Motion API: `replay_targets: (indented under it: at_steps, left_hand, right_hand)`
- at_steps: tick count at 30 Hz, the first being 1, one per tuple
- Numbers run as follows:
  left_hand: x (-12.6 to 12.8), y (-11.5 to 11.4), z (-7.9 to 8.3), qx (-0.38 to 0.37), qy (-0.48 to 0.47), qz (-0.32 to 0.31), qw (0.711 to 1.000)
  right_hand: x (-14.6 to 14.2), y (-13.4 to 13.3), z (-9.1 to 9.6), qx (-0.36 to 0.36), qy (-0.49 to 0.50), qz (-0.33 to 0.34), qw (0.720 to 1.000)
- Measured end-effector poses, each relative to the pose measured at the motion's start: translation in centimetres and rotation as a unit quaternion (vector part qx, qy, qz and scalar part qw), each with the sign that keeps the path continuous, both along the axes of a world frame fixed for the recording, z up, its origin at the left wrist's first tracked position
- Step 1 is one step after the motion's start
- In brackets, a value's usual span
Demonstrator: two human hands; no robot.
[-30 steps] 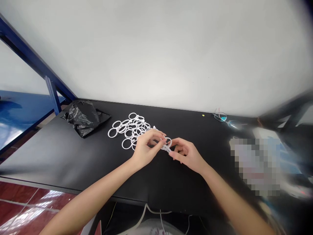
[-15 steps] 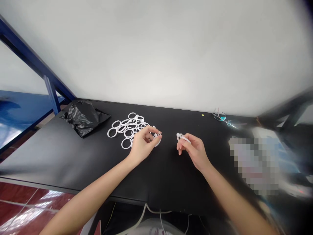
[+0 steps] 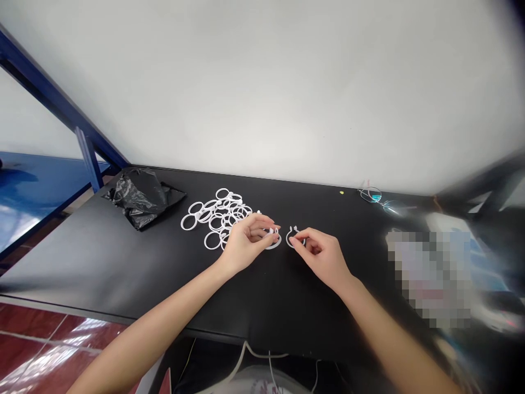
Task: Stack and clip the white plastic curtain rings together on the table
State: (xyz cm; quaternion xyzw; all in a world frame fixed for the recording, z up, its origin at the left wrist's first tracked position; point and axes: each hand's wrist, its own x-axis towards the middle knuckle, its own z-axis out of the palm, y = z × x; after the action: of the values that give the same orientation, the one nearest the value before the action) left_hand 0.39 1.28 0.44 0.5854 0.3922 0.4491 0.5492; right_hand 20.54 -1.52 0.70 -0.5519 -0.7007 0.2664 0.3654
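My left hand (image 3: 248,241) pinches a white plastic curtain ring (image 3: 278,242) between thumb and fingers, just above the black table. Close by on the right, my right hand (image 3: 322,249) grips another white curtain ring (image 3: 288,238). This one has a gap at its top, with small knobs at the two ends. The two rings are a short way apart. Beside and behind my left hand lies a loose pile of white curtain rings (image 3: 217,221), partly hidden by that hand.
A crumpled black plastic bag (image 3: 143,200) lies on the left of the black table (image 3: 164,279). A pair of glasses (image 3: 371,195) is at the back right, with a small yellow-green bit (image 3: 342,192) near it. Blurred packages (image 3: 455,235) sit at the right.
My right hand has moved left and turned over, bringing its ring down close to the left one. My left hand has shifted slightly right with its ring.
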Motion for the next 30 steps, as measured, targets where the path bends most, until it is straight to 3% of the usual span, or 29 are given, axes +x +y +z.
replay_targets:
  at_steps: [4,9,16,20,25,30]
  left_hand:
    - [0.4,-1.0,-0.6,0.115,0.105,-0.038,0.987]
    - [0.7,-1.6,-1.9,0.274,0.203,-0.052,0.939]
    - [1.0,-1.5,-0.3,0.361,0.238,0.016,0.902]
    - [0.8,-1.7,0.3,0.33,0.238,-0.006,0.914]
    - [0.6,-2.0,-0.1,0.229,0.26,-0.055,0.937]
    - [0.6,-2.0,-0.2,0.241,0.227,-0.068,0.941]
  right_hand:
    - [-1.0,-0.6,0.2,-0.037,0.114,0.02,0.993]
    - [-1.4,-0.7,-0.2,-0.033,0.122,0.026,0.992]
    - [-1.4,-0.7,-0.3,-0.014,0.207,0.006,0.978]
    - [-1.6,-0.9,-0.3,0.023,0.218,-0.015,0.976]
    - [-2.0,-1.3,-0.2,0.072,0.196,0.026,0.978]
    - [-2.4,-1.5,-0.1,-0.018,0.222,0.059,0.973]
